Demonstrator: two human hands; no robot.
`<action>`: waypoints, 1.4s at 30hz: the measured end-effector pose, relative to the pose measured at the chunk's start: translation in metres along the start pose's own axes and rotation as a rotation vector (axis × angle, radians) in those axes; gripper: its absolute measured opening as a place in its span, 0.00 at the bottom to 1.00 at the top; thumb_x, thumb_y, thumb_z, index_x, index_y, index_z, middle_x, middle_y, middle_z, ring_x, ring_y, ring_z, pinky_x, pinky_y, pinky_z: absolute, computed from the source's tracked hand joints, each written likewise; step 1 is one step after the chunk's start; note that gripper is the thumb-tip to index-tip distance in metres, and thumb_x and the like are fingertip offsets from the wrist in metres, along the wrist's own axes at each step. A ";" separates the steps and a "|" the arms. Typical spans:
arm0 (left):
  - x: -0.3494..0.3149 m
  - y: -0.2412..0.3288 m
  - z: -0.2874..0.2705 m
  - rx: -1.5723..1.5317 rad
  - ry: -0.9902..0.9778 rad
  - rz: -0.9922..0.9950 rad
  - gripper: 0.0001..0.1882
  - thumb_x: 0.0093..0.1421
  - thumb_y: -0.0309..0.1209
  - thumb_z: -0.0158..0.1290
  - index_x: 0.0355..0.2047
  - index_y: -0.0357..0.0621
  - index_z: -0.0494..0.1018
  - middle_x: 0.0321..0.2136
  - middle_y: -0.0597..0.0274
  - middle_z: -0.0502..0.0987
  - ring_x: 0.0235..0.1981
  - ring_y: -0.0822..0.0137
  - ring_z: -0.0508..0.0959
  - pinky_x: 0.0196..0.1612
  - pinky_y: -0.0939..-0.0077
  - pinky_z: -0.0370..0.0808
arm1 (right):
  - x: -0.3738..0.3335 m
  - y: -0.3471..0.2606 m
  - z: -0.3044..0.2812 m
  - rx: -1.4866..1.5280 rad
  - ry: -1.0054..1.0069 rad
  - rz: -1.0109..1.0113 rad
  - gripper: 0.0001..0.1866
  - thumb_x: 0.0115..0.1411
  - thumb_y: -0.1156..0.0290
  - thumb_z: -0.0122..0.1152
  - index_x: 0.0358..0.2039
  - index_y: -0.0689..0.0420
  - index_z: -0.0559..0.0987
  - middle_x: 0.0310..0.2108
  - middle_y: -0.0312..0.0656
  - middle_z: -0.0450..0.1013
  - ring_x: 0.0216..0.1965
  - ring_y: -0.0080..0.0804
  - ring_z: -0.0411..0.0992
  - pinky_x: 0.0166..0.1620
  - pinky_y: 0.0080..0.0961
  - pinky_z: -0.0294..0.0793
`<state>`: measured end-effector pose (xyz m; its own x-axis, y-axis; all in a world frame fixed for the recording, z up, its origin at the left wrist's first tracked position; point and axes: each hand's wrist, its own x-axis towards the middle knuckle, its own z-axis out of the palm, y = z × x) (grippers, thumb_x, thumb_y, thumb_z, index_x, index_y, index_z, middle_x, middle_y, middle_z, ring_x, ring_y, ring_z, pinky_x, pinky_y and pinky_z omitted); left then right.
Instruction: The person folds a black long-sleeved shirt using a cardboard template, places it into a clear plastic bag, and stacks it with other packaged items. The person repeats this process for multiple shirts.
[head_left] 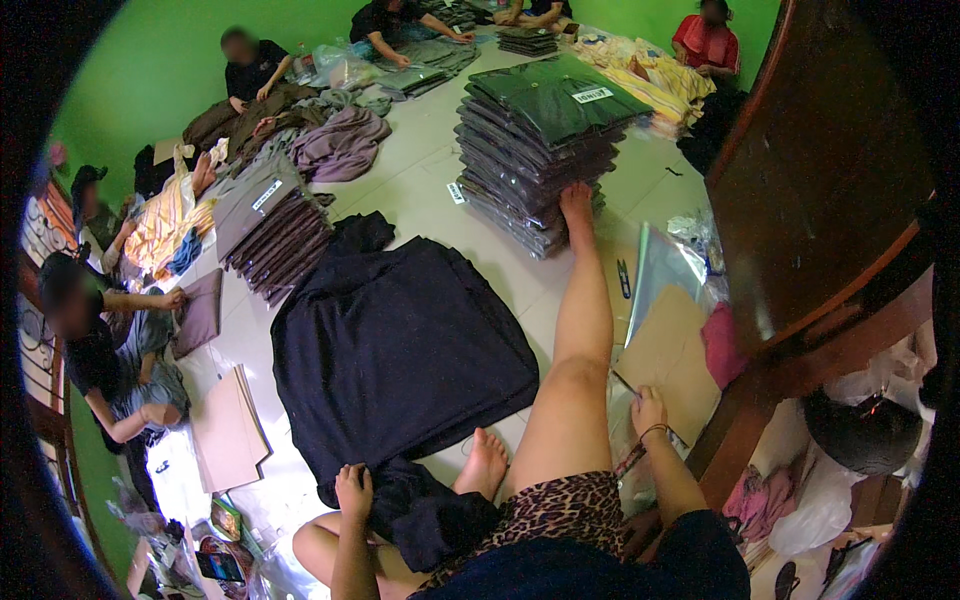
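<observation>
A black garment point(400, 350) lies spread on the floor in front of me, and a bunched part of it point(430, 510) rests by my lap. Near its lower edge, my left hand point(353, 492) is closed on the black cloth with curled fingers. Off to the right, my right hand point(648, 408) grips the near edge of a brown cardboard sheet point(668, 350). Clear plastic bags point(660, 270) lie just beyond that cardboard. A pair of small thread snips point(624, 279) is on the tiles beside them.
A tall stack of bagged dark garments point(540, 140) stands by my outstretched foot. Another bagged stack point(275, 235) is left of the black garment, with cardboard sheets point(228, 430) nearer me. Several people sit around among cloth heaps. A brown wooden panel point(820, 180) borders the right.
</observation>
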<state>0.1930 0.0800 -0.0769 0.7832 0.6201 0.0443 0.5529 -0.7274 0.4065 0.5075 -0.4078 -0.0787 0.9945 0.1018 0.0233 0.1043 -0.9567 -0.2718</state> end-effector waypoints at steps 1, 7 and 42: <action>0.000 0.000 0.001 0.009 0.012 0.000 0.10 0.54 0.32 0.49 0.35 0.42 0.73 0.36 0.48 0.71 0.37 0.49 0.70 0.42 0.60 0.67 | 0.007 0.003 0.002 -0.109 0.009 0.000 0.16 0.55 0.67 0.51 0.43 0.60 0.70 0.42 0.50 0.68 0.42 0.47 0.68 0.44 0.36 0.69; 0.000 -0.003 0.002 0.026 0.030 0.001 0.11 0.54 0.33 0.50 0.35 0.42 0.73 0.37 0.48 0.71 0.38 0.50 0.70 0.43 0.60 0.67 | 0.038 0.017 -0.001 -0.177 -0.284 0.099 0.25 0.53 0.64 0.54 0.51 0.58 0.64 0.50 0.50 0.62 0.50 0.45 0.63 0.50 0.39 0.65; 0.001 0.003 -0.010 -0.184 0.049 -0.148 0.12 0.52 0.38 0.52 0.33 0.45 0.75 0.33 0.54 0.73 0.38 0.53 0.71 0.44 0.62 0.67 | 0.095 -0.127 -0.112 0.433 0.835 -0.089 0.21 0.60 0.68 0.42 0.51 0.68 0.62 0.50 0.55 0.62 0.51 0.43 0.61 0.51 0.37 0.59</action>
<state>0.1927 0.0813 -0.0663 0.6805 0.7326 0.0139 0.5959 -0.5643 0.5714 0.5892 -0.3074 0.0660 0.6828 -0.2193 0.6969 0.3355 -0.7532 -0.5658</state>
